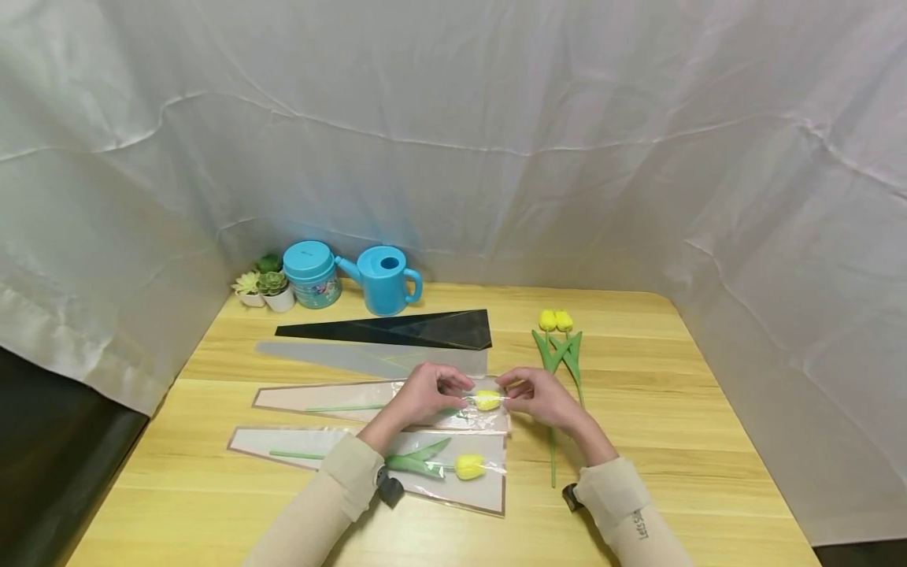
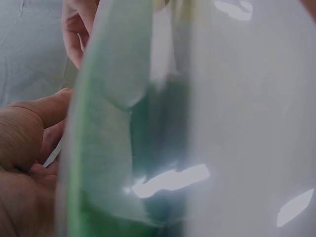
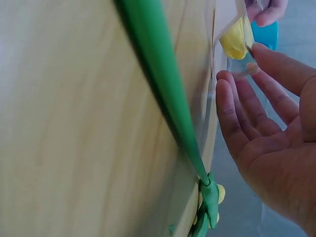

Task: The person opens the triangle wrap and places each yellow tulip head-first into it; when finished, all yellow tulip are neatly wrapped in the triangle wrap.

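A yellow tulip (image 1: 487, 400) lies inside a clear wrapping sleeve with a pinkish-brown border (image 1: 283, 397), its head toward the sleeve's wide right end. My right hand (image 1: 542, 399) pinches the film at that open end between thumb and index finger, just beyond the bloom; the right wrist view shows this film edge (image 3: 250, 53). On the other side of the bloom, my left hand (image 1: 430, 394) pinches the sleeve with thumb and fingers. Film and green leaves (image 2: 113, 123) fill much of the left wrist view and hide its fingertips.
Nearer me lies another bordered sleeve (image 1: 489, 500) with a yellow tulip (image 1: 469, 467) inside. Behind are a grey sleeve (image 1: 319, 353) and a black sleeve (image 1: 425, 327). Two loose tulips (image 1: 556, 346) lie right. A blue watering can (image 1: 386, 287), a lidded jar (image 1: 312, 276) and potted succulents (image 1: 272, 285) stand back left.
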`<state>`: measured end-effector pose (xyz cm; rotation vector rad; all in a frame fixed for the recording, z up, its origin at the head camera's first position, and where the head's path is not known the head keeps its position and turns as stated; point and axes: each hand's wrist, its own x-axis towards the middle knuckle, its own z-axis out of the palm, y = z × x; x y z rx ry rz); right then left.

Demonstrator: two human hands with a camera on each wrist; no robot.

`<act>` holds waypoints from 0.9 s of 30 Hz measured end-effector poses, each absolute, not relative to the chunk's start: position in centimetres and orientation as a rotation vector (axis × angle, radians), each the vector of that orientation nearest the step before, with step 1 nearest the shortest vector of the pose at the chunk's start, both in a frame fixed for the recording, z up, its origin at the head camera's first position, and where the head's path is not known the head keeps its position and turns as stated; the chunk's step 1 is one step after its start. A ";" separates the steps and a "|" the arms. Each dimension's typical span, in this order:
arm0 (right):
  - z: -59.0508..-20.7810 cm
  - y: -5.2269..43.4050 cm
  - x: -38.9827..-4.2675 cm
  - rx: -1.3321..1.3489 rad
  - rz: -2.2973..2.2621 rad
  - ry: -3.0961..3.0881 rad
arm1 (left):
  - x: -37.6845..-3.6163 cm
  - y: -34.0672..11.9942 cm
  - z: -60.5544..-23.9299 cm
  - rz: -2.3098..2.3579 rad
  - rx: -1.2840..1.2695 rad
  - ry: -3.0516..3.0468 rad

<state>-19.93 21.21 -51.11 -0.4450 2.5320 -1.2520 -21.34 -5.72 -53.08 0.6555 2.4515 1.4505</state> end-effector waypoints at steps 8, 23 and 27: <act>-51.0 21.1 -19.9 -0.469 -1.229 2.535 | -21.3 -5.7 -53.0 1.449 0.641 2.440; -50.1 22.0 -19.7 -0.410 -1.276 2.561 | -21.1 -5.8 -52.8 1.537 0.669 2.474; -49.3 23.3 -19.4 -0.415 -1.317 2.592 | -21.1 -6.0 -52.4 1.574 0.646 2.466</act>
